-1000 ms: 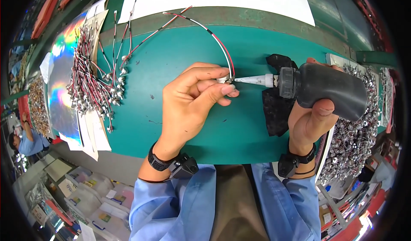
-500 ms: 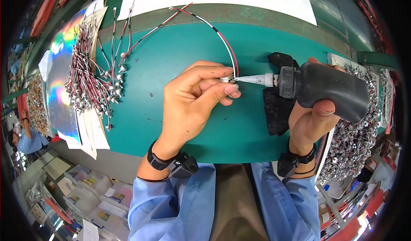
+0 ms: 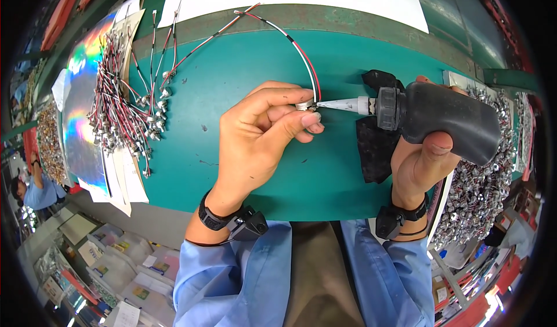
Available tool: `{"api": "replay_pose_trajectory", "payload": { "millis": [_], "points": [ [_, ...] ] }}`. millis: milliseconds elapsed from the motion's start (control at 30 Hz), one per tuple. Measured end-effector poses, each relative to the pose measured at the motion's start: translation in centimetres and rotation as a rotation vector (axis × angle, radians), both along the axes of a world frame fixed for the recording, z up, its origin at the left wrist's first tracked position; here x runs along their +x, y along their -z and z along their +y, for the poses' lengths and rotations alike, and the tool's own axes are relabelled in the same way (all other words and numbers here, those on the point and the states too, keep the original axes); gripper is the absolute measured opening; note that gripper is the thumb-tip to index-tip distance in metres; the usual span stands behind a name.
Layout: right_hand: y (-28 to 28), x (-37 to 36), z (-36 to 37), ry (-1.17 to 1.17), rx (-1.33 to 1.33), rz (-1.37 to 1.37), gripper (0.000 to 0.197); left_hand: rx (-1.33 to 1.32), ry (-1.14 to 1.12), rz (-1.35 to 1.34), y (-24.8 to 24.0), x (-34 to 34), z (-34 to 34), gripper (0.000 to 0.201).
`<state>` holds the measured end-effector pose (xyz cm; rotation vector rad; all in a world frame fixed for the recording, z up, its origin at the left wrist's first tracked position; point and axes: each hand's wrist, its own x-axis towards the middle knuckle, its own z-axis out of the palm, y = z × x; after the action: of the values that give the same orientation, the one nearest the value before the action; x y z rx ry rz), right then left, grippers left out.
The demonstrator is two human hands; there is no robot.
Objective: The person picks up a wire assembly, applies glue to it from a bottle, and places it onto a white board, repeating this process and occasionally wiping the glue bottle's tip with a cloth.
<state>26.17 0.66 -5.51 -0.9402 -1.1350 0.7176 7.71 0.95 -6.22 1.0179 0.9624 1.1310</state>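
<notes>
Between thumb and fingers, my left hand (image 3: 255, 135) pinches a small round silver part (image 3: 303, 106) with wires. Its red, white and black wires (image 3: 297, 47) curve up and away toward the far edge of the mat. My right hand (image 3: 420, 164) grips a black squeeze bottle (image 3: 449, 120) tilted on its side. The bottle's pale tapered nozzle (image 3: 339, 105) points left, with its tip at the wired side of the silver part. Whether anything comes out of the tip is too small to tell. A black cloth (image 3: 372, 156) lies under the bottle's neck.
On the left, a pile of similar wired parts (image 3: 125, 106) rests across a shiny silver sheet (image 3: 78, 115). Many small metal parts (image 3: 476, 182) fill a tray at the right. White paper (image 3: 301, 2) lies beyond the green mat (image 3: 191, 176). Another person (image 3: 43, 190) is at far left.
My left hand and the silver part have shifted very slightly left. The far end of its wires has moved a little right. The bottle has barely moved.
</notes>
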Motion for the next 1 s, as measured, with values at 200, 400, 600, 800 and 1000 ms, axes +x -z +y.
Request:
{"api": "replay_pose_trajectory", "payload": {
  "millis": [200, 400, 600, 800, 1000],
  "points": [
    [0.15, 0.18, 0.12, 0.018, 0.011, 0.005, 0.064, -0.002, -0.001, -0.001, 0.06, 0.17, 0.06, 0.017],
    [0.32, 0.13, 0.28, 0.051, 0.026, 0.03, 0.065, 0.019, -0.009, -0.002, 0.17, 0.25, 0.08, 0.017],
    [0.62, 0.24, 0.34, 0.071, 0.044, 0.058, 0.065, 0.011, -0.006, 0.005, 0.17, 0.3, 0.12, 0.018],
    [0.02, -0.08, 0.37, 0.062, 0.018, 0.186, 0.073, -0.007, -0.003, 0.015, 0.03, 0.19, 0.07, 0.018],
    [-0.06, 0.45, 0.24, 0.034, -0.013, 0.005, 0.063, -0.035, 0.008, 0.005, -0.07, 0.09, 0.08, 0.019]
  ]
}}
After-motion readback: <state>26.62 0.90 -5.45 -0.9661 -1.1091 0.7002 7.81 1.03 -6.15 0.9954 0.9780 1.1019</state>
